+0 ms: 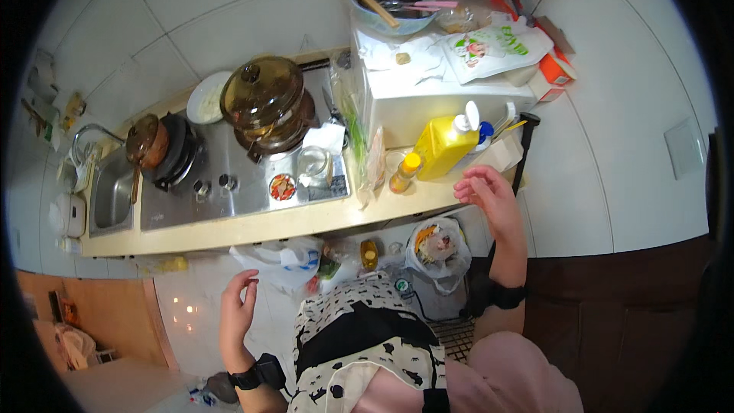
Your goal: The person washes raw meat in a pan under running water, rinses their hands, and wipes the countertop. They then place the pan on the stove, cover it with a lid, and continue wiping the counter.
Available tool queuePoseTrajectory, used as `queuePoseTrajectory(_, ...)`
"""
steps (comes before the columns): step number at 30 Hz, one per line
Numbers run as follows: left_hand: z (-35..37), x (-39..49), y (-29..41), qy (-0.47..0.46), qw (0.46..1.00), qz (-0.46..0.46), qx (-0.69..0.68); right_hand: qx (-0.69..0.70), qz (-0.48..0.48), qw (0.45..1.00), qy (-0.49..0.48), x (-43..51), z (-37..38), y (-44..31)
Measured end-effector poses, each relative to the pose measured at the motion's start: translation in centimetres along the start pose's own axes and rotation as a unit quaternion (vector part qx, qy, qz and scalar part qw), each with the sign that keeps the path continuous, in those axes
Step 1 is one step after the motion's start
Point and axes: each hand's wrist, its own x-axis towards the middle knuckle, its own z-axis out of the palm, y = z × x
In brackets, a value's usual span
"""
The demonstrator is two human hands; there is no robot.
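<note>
My left hand (238,305) hangs in the air in front of the counter's edge, empty, with thumb and fingers apart. Near it, lower down, lies a white plastic bag (282,261). My right hand (486,198) is raised by the counter's right end, fingers loosely bent around nothing. Closest to that hand are a yellow pump bottle (444,149) and a small bottle with a yellow cap (405,173). On the stove stands a brown glass pot with a lid (264,97). A small dish of chopped red pieces (282,187) and a glass jar (314,162) sit before it.
At the left, a small lidded pot (148,140) stands on a burner beside the sink (112,198). A white plate (205,94) lies behind. A bowl with chopsticks (395,17) tops the white box-shaped unit (413,120). A lined waste bin (438,249) stands below the counter.
</note>
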Motion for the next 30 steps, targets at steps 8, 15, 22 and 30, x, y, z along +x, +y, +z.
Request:
queuePoseTrajectory(8,-3.0,-4.3,-2.9,0.083,0.994,-0.060,-0.036,-0.036,0.082,0.988,-0.125,1.4,5.1,1.7)
queuePoseTrajectory(15,-6.9,-6.7,-6.6,0.108,0.989,-0.083,-0.059,-0.068,0.106,0.986,-0.111,-1.2,9.2,2.8)
queuePoseTrajectory(22,-14.1,-10.8,-14.5,0.122,0.988,-0.047,-0.079,-0.080,0.071,0.990,-0.089,-7.2,18.3,4.1)
queuePoseTrajectory(30,-26.0,-21.5,-24.6,0.122,0.988,-0.083,-0.047,-0.153,0.109,0.966,-0.181,-14.8,39.8,11.2)
